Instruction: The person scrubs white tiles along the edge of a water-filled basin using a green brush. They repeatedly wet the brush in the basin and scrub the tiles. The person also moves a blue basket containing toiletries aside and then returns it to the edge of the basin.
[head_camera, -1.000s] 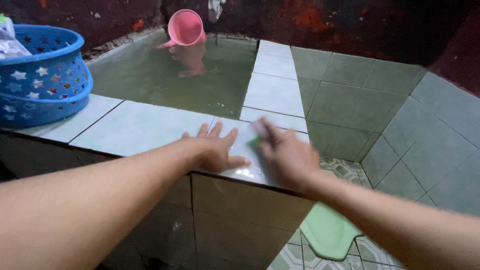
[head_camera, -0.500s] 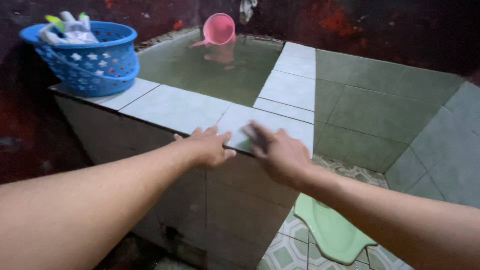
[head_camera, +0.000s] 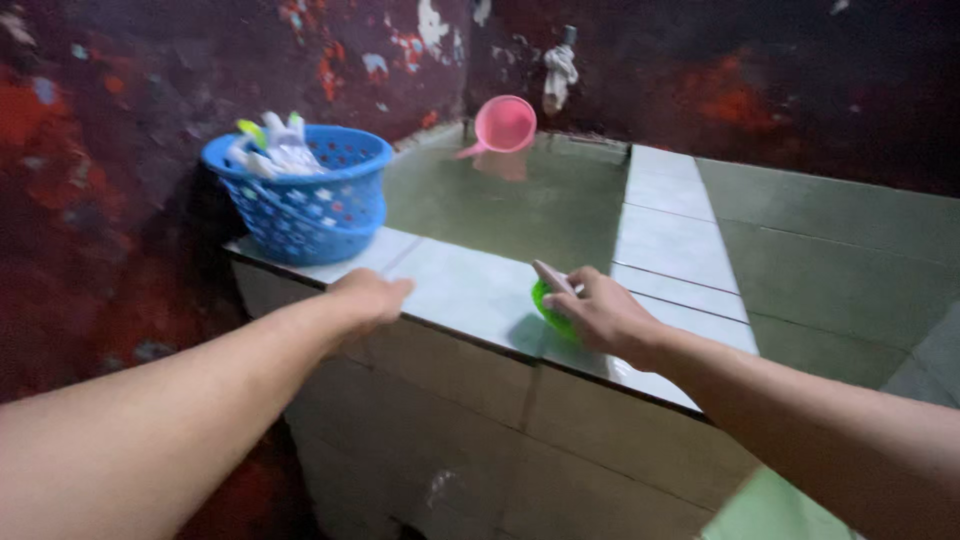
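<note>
Green scrubber (head_camera: 548, 305) – plastic, prob. – pale-topped.

Two hands, left hand (head_camera: 368, 298), right hand (head_camera: 598, 312), one blue basket (head_camera: 305, 200), one pink dipper (head_camera: 503, 124), one green scrubber (head_camera: 549, 305)

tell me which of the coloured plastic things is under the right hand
The green plastic scrubber, pressed on the tiled ledge by the right hand. The blue plastic basket sits far left; the pink plastic dipper floats at the back.
</note>
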